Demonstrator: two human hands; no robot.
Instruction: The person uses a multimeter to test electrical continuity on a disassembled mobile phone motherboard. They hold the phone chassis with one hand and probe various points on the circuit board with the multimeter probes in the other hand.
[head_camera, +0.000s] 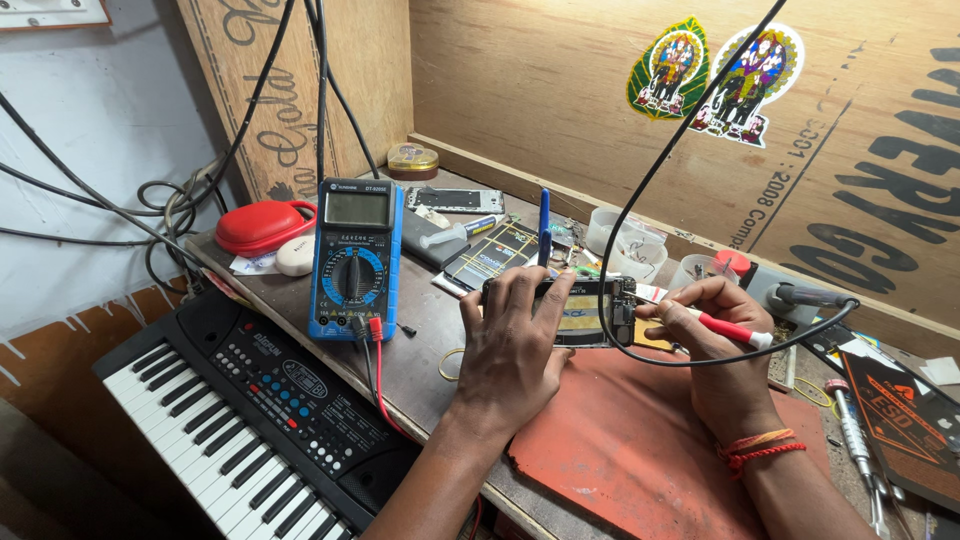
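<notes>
Cluttered bench (430, 345): phone (575, 312) lengthwise left-right, screwdriver (725, 328) pointing left.

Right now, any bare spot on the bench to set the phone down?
Bare: red mat below both hands, and wood between multimeter and left hand. Crowded: back edge around cups, and right side beyond right hand.

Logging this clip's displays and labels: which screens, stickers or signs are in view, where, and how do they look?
Blue digital multimeter: bench left, grey blank rectangular screen.
Two leaf-shaped picture stickers: plywood back wall, green-yellow and white-edged.
Opened phone: under left hand, no lit screen showing.
Black printed mat: far right, orange lettering.
</notes>
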